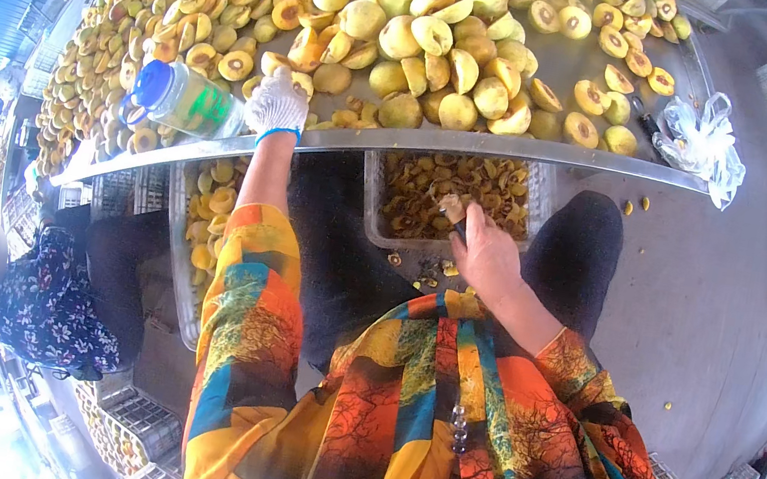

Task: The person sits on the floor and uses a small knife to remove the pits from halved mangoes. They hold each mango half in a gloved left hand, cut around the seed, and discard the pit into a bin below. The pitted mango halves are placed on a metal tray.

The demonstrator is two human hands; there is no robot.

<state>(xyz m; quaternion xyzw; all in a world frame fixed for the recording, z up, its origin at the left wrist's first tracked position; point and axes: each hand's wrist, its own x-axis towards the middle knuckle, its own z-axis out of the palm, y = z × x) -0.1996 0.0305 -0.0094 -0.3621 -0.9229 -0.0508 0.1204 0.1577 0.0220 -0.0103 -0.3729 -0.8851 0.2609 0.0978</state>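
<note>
My left hand (278, 102), in a white knitted glove with a blue cuff, reaches over the near edge of the metal table (400, 139). Its fingers touch yellow peach halves (276, 63); whether they grip one is hidden. A heap of halved peaches (418, 32) covers much of the tabletop. Bare apart from a tan wrapping at the fingertips, my right hand (489, 251) holds a small tool with a dark handle (461, 230), mostly hidden by the fingers. It hovers over a plastic crate (369, 195) of peelings (409, 202) between my knees.
Left of my glove, a clear bottle with a blue lid (182, 101) lies on the table. A white plastic bag (704, 141) hangs over the right corner. Another crate (182, 236) holds peeled fruit by my left leg. A co-worker (54, 298) sits at left. Scraps dot the floor (683, 312).
</note>
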